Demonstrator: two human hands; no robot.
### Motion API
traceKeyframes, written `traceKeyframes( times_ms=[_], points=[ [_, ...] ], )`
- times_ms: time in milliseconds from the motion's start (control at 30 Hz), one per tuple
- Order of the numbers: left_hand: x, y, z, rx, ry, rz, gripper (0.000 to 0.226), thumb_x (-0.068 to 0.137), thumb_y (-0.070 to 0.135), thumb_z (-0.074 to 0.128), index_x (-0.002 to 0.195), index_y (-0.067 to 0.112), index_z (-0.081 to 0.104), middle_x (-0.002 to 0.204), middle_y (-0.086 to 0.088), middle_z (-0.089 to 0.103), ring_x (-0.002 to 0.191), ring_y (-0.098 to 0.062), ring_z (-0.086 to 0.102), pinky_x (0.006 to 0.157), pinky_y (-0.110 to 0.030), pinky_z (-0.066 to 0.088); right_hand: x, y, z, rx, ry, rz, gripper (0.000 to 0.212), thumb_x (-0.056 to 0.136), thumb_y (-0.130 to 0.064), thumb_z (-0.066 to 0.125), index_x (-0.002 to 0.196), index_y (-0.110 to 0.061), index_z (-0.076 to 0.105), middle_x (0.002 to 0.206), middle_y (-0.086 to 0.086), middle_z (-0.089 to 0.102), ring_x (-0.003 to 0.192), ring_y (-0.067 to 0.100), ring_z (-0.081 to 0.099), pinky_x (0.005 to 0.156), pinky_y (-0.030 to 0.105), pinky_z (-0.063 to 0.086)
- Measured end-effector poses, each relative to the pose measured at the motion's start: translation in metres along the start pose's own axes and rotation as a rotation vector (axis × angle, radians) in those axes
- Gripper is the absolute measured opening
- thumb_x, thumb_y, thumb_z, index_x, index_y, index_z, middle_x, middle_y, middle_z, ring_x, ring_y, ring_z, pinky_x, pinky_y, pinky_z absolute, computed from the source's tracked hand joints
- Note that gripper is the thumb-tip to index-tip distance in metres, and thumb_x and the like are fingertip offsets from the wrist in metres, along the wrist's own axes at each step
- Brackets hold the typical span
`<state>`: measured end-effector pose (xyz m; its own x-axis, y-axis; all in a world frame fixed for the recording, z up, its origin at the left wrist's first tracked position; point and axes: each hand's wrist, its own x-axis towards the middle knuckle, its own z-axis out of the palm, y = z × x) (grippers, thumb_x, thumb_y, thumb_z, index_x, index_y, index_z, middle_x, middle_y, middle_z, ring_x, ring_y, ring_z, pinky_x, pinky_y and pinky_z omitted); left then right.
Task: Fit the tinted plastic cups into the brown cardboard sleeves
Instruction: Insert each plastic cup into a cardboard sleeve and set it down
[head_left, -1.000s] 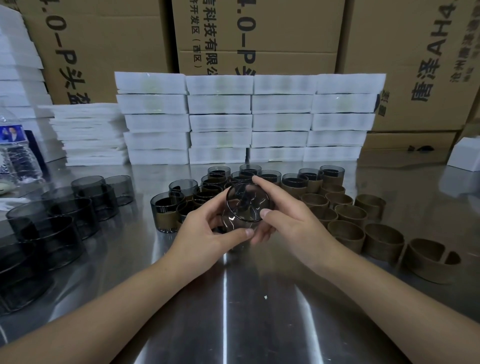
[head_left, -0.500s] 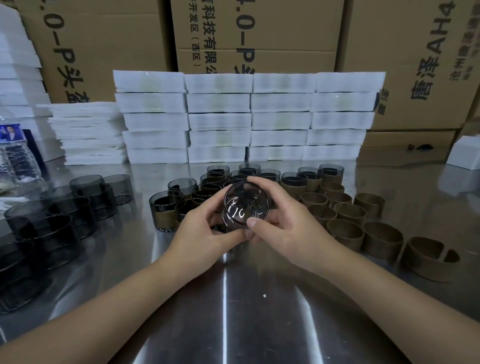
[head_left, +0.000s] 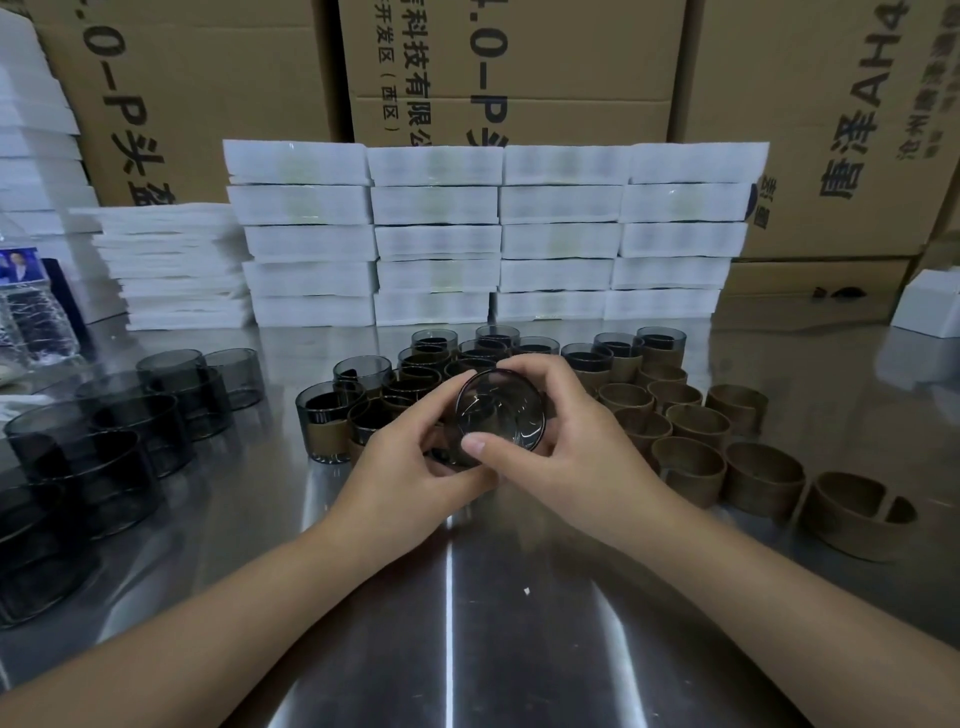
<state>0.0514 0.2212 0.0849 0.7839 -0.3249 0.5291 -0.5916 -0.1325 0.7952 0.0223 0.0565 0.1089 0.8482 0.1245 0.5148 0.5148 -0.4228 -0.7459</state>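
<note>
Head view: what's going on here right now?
A person holds one tinted cup between left hand and right hand, tipped toward the camera above the table. The hands hide any sleeve on it. Sleeved cups stand behind, empty sleeves to the right, bare cups to the left.

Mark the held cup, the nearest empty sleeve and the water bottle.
held cup (head_left: 498, 410), head view, round face toward the camera.
nearest empty sleeve (head_left: 844, 527), head view, outer cardboard wall.
water bottle (head_left: 34, 325), head view, clear body.
</note>
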Motion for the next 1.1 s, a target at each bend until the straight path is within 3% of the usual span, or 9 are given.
traceKeyframes(
  times_ms=[200, 367, 500, 567, 667, 767, 900, 1000, 1100],
  points=[
    [-0.002, 0.008, 0.003, -0.005, -0.049, 0.029, 0.067, 0.073, 0.003, 0.081, 0.120, 0.046, 0.061, 0.105, 0.015, 0.071, 0.087, 0.003, 0.066, 0.064, -0.010, 0.049, 0.000, -0.001, -0.001, -0.094, 0.088, 0.048, 0.062, 0.050, -0.076, 0.066, 0.099, -0.043, 0.045, 0.095, -0.019, 0.066, 0.090, -0.002, 0.063, 0.081, 0.035, 0.055],
    [-0.003, 0.008, 0.005, 0.001, -0.068, 0.013, 0.065, 0.068, 0.013, 0.083, 0.120, 0.044, 0.061, 0.103, 0.013, 0.072, 0.089, -0.006, 0.069, 0.065, -0.015, 0.051, 0.000, -0.002, -0.002, -0.090, 0.149, 0.080, 0.057, 0.051, -0.077, 0.065, 0.090, -0.038, 0.050, 0.087, -0.019, 0.067, 0.082, -0.001, 0.064, 0.074, 0.031, 0.055],
    [-0.003, 0.007, 0.006, 0.007, -0.059, -0.005, 0.066, 0.062, 0.022, 0.085, 0.119, 0.043, 0.060, 0.101, 0.010, 0.072, 0.093, -0.018, 0.070, 0.069, -0.023, 0.056, 0.002, -0.001, -0.004, -0.012, 0.183, 0.085, 0.038, 0.067, -0.064, 0.068, 0.082, -0.031, 0.055, 0.081, -0.015, 0.068, 0.060, 0.001, 0.062, 0.050, 0.019, 0.044],
    [-0.003, 0.008, 0.006, 0.004, -0.062, -0.001, 0.072, 0.061, 0.023, 0.085, 0.122, 0.049, 0.057, 0.108, 0.012, 0.071, 0.097, -0.012, 0.069, 0.070, -0.022, 0.056, 0.003, -0.002, -0.005, 0.026, 0.211, 0.075, 0.028, 0.079, -0.052, 0.068, 0.076, -0.028, 0.056, 0.078, -0.009, 0.069, 0.046, 0.003, 0.057, 0.041, 0.014, 0.038],
    [-0.004, 0.009, 0.006, -0.004, -0.065, 0.004, 0.073, 0.060, 0.026, 0.085, 0.123, 0.050, 0.057, 0.112, 0.013, 0.070, 0.102, -0.007, 0.068, 0.073, -0.022, 0.057, 0.002, -0.003, -0.006, 0.121, 0.215, 0.078, 0.025, 0.088, -0.042, 0.063, 0.075, -0.022, 0.056, 0.071, -0.001, 0.068, 0.033, 0.007, 0.050, 0.032, 0.018, 0.035],
    [-0.003, 0.011, 0.006, -0.019, -0.051, -0.001, 0.067, 0.059, 0.031, 0.085, 0.118, 0.051, 0.059, 0.112, 0.015, 0.070, 0.104, -0.006, 0.067, 0.077, -0.024, 0.058, 0.002, -0.003, -0.006, 0.130, 0.216, 0.074, 0.028, 0.094, -0.043, 0.054, 0.071, -0.028, 0.056, 0.056, 0.001, 0.057, 0.033, 0.008, 0.048, 0.033, 0.018, 0.035],
    [-0.003, 0.013, 0.006, -0.057, -0.020, -0.006, 0.056, 0.061, 0.028, 0.085, 0.104, 0.058, 0.064, 0.104, 0.021, 0.071, 0.098, 0.000, 0.067, 0.073, -0.014, 0.053, 0.002, -0.002, -0.004, 0.155, 0.170, 0.096, 0.042, 0.089, -0.062, 0.041, 0.083, -0.026, 0.060, 0.063, 0.008, 0.061, 0.040, 0.011, 0.054, 0.043, 0.022, 0.041],
    [-0.003, 0.014, 0.007, -0.156, -0.004, -0.045, 0.045, 0.063, 0.031, 0.083, 0.105, 0.038, 0.068, 0.103, 0.015, 0.074, 0.097, -0.003, 0.069, 0.078, -0.014, 0.051, 0.003, 0.000, -0.001, 0.173, 0.163, 0.134, 0.048, 0.083, -0.072, 0.037, 0.090, -0.033, 0.064, 0.078, 0.001, 0.070, 0.055, 0.009, 0.062, 0.056, 0.024, 0.043],
    [-0.002, 0.016, 0.009, -0.233, 0.010, -0.088, 0.042, 0.072, 0.036, 0.082, 0.107, 0.022, 0.063, 0.098, 0.012, 0.075, 0.092, -0.005, 0.070, 0.074, -0.016, 0.053, 0.006, 0.002, 0.001, 0.231, 0.157, 0.172, 0.050, 0.069, -0.078, 0.037, 0.091, -0.043, 0.065, 0.090, -0.014, 0.072, 0.079, 0.001, 0.066, 0.075, 0.029, 0.048]
  ],
)
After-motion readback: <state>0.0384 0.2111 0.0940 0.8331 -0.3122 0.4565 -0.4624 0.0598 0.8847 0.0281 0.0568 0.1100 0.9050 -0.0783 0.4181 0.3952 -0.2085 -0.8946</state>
